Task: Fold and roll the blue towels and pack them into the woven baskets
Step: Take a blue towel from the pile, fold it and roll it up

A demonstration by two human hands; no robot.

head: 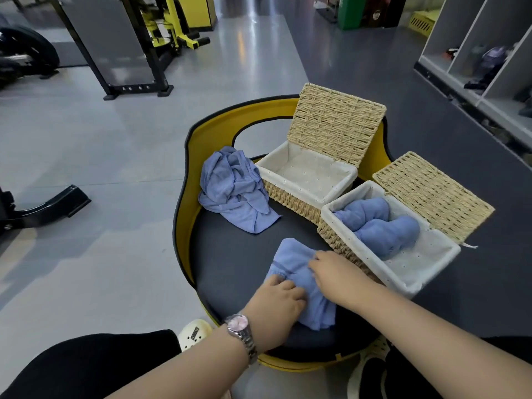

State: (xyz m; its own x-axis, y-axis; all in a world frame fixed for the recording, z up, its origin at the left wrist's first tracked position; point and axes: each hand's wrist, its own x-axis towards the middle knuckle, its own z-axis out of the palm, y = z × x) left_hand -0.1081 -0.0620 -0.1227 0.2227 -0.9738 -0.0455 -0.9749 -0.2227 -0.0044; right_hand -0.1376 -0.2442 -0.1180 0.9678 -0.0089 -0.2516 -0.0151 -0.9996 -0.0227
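**Blue towel pressed under both your hands on the dark pad**

Blue towel lies partly folded on the dark round pad, your left hand curled onto its near edge and your right hand gripping its middle. Just right of your right hand, the near woven basket holds rolled towels. Beyond your hands sit the far woven basket, lid up, and a crumpled towel heap.
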